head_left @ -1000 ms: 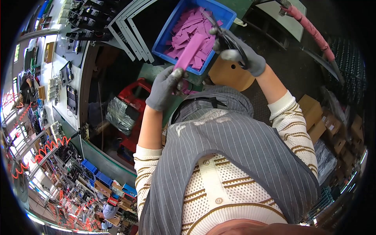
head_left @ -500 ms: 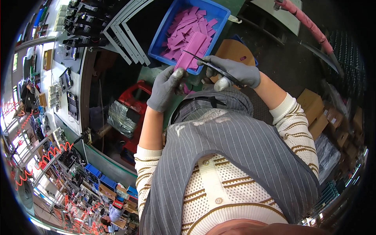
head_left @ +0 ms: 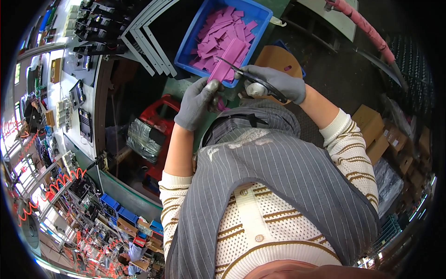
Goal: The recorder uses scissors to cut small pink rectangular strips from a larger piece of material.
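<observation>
My left hand (head_left: 199, 102), in a grey glove, pinches the near end of a long pink foam strip (head_left: 224, 64). The strip slants up and away over a blue bin (head_left: 186, 48) heaped with cut pink pieces (head_left: 217, 35). In my right hand (head_left: 276, 83), also gloved, is a pair of black-handled scissors (head_left: 272, 88). Their blades lie across the middle of the strip. A curled bit of pink strip (head_left: 222, 105) hangs beside my left fingers.
A brown round-edged board (head_left: 274, 59) lies right of the bin. Left of my left arm stands a red plastic stool or chair (head_left: 163, 122) with a clear-wrapped bundle (head_left: 145, 139). Cardboard boxes (head_left: 364, 125) stack at the right. White metal frames (head_left: 144, 46) lean left of the bin.
My right fingers have closed further on the scissors' handles, and the blades have drawn together across the strip. The left hand has barely moved.
</observation>
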`<control>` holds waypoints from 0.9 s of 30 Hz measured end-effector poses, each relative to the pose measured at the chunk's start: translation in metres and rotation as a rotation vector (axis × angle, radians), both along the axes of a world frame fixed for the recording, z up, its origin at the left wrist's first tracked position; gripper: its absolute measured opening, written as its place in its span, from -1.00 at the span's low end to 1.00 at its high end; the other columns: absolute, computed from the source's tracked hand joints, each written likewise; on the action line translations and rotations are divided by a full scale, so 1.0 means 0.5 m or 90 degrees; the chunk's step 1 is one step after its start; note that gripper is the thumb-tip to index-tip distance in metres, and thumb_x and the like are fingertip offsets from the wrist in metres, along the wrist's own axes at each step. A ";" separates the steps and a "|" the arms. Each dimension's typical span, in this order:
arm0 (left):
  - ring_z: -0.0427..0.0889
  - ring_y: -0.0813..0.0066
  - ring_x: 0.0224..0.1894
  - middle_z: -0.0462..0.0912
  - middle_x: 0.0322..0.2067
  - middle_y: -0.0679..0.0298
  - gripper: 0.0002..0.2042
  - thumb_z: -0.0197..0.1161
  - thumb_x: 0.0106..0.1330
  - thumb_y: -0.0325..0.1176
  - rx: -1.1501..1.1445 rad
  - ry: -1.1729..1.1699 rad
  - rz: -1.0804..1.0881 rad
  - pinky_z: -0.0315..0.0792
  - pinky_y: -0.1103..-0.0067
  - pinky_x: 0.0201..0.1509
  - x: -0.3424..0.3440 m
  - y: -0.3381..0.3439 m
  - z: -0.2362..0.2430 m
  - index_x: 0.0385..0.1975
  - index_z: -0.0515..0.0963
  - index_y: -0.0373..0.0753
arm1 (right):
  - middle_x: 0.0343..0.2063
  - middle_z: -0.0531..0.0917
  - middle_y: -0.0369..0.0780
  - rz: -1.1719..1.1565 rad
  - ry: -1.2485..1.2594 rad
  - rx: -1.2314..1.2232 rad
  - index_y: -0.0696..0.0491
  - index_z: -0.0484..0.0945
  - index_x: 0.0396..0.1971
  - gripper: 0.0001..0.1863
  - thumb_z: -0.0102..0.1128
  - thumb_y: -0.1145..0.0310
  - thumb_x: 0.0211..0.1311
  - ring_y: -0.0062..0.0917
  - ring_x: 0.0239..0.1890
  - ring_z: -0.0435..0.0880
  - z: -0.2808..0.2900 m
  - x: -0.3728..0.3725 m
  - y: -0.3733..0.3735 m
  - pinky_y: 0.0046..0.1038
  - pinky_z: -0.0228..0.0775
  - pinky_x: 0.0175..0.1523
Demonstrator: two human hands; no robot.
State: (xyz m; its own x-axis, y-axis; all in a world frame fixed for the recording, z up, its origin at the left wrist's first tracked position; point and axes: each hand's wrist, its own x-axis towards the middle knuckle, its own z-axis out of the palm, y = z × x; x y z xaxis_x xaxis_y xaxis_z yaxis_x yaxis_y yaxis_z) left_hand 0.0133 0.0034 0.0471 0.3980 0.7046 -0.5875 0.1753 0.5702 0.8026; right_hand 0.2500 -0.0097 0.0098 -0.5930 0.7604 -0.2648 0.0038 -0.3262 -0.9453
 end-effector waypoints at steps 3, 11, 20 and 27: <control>0.31 0.71 -0.67 0.37 -0.67 0.42 -0.72 0.04 0.32 -0.16 -0.005 0.010 -0.014 0.21 0.74 -0.57 0.005 0.010 -0.004 -0.37 0.48 -0.29 | -0.45 0.46 -0.36 -0.006 0.016 -0.083 0.08 0.39 -0.02 -0.44 0.28 0.08 0.04 -0.76 -0.49 0.41 -0.006 0.007 0.009 -0.72 0.27 -0.45; 0.30 0.69 -0.69 0.36 -0.69 0.42 -0.70 0.03 0.31 -0.13 -0.021 0.070 -0.064 0.21 0.72 -0.60 -0.008 0.059 -0.107 -0.37 0.48 -0.29 | -0.69 0.43 -0.34 -0.027 -0.117 -0.140 0.10 0.47 -0.37 -0.84 0.04 0.38 0.04 -0.72 -0.68 0.38 -0.072 0.006 0.040 -0.65 0.21 -0.56; 0.34 0.71 -0.67 0.38 -0.68 0.43 -0.68 0.07 0.30 -0.09 -0.047 0.019 -0.103 0.26 0.75 -0.59 -0.016 0.009 -0.058 -0.34 0.51 -0.27 | -0.54 0.49 -0.35 -0.253 0.071 -0.196 0.05 0.43 -0.16 -0.67 0.25 0.38 0.04 -0.75 -0.64 0.42 -0.023 0.010 0.018 -0.69 0.32 -0.52; 0.37 0.71 -0.64 0.42 -0.65 0.41 -0.66 0.08 0.30 -0.09 -0.094 -0.078 -0.124 0.27 0.75 -0.57 0.012 -0.015 -0.056 -0.25 0.46 -0.30 | -0.39 0.41 -0.40 -0.132 0.030 -0.056 0.11 0.41 -0.12 -0.56 0.30 0.49 -0.08 -0.77 -0.38 0.39 -0.010 -0.027 0.037 -0.66 0.29 -0.26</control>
